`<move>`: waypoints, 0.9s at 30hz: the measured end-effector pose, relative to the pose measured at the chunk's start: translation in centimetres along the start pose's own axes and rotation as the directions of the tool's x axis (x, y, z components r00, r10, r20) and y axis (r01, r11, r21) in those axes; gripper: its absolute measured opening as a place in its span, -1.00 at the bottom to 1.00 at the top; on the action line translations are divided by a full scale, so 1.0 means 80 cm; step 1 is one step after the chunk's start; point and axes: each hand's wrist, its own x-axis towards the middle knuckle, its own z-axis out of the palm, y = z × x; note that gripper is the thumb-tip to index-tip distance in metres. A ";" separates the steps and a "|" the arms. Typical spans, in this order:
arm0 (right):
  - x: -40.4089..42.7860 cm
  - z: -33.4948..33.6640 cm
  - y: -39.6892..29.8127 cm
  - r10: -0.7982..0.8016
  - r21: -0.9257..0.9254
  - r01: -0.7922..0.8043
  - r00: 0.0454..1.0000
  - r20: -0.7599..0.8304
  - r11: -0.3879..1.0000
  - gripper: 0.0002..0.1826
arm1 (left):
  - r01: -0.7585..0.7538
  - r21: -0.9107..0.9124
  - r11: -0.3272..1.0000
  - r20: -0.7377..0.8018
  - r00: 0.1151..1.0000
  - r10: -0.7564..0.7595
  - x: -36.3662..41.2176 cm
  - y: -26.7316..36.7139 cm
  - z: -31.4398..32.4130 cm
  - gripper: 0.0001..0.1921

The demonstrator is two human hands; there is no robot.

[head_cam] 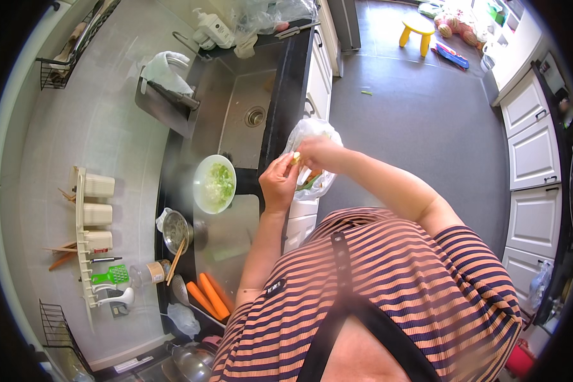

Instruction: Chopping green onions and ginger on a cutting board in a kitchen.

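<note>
Pinched in the fingertips of my left hand (278, 185) is a small pale-yellow piece (295, 158) that looks like a garlic clove. My right hand (321, 152) is blurred, its fingers bent down right beside the piece; whether they grip anything is hidden. Both hands are over a white plastic bag (315, 128) hanging open at the counter's front edge. Orange and green scraps (309, 179) show inside it. To the left of my left hand, a white bowl (198, 184) holds chopped green and pale bits.
The steel sink (241, 102) lies beyond the bowl. Nearer me are a metal bowl (172, 224), wooden chopsticks (175, 261), carrots (212, 297) and a slotted spoon (179, 287). A knife (293, 31) rests past the sink. A yellow stool (418, 26) and green scrap (366, 92) are on the floor.
</note>
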 end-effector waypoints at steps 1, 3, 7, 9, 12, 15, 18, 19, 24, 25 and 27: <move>0.001 -0.002 0.000 0.007 0.056 -0.007 1.000 -0.007 0.998 -0.98 | 0.028 -0.021 0.999 -0.008 1.000 -0.028 0.000 -0.001 -0.001 -0.76; 0.001 -0.003 -0.001 -0.001 -0.002 0.001 1.000 -0.008 1.000 -0.97 | 0.077 -0.066 0.995 -0.002 0.997 -0.077 -0.001 -0.002 -0.002 -0.75; -0.005 0.004 -0.008 -0.006 -0.184 -0.003 0.999 -0.049 0.983 -0.90 | 0.328 -0.336 0.883 0.073 0.944 -0.323 -0.005 -0.021 0.002 -0.73; -0.004 0.000 -0.006 -0.014 -0.255 0.000 0.998 -0.054 0.967 -0.89 | 0.408 -0.451 0.794 0.109 0.908 -0.405 -0.005 -0.025 0.003 -0.73; -0.005 0.002 -0.004 -0.061 -0.379 0.029 0.996 -0.071 0.925 -0.87 | 0.493 -0.588 0.641 0.173 0.851 -0.496 -0.004 -0.030 0.002 -0.75; -0.002 0.008 -0.003 -0.108 -0.516 0.057 0.992 -0.068 0.855 -0.87 | 0.485 -0.480 0.731 0.141 0.865 -0.481 -0.006 -0.032 0.003 -0.77; 0.003 0.013 0.001 -0.161 -0.670 0.067 0.984 -0.078 0.740 -0.86 | 0.405 -0.193 0.894 0.073 0.914 -0.399 -0.008 -0.017 0.006 -0.77; 0.004 0.014 0.002 -0.205 -0.740 0.071 0.974 -0.092 0.669 -0.85 | 0.358 -0.061 0.932 0.050 0.933 -0.355 -0.007 -0.010 0.006 -0.78; 0.015 -0.003 0.019 -0.273 -0.739 0.094 0.954 -0.125 0.667 -0.81 | 0.556 -0.339 0.759 0.111 0.825 -0.554 -0.003 -0.014 0.006 -0.79; 0.015 -0.003 0.020 -0.239 -0.665 0.082 0.960 -0.149 0.742 -0.80 | 0.601 -0.579 0.550 0.186 0.755 -0.629 -0.003 -0.020 0.005 -0.79; 0.017 -0.002 0.017 -0.213 -0.698 0.094 0.973 -0.086 0.710 -0.79 | 0.610 -0.611 0.505 0.207 0.739 -0.641 -0.005 -0.025 0.004 -0.79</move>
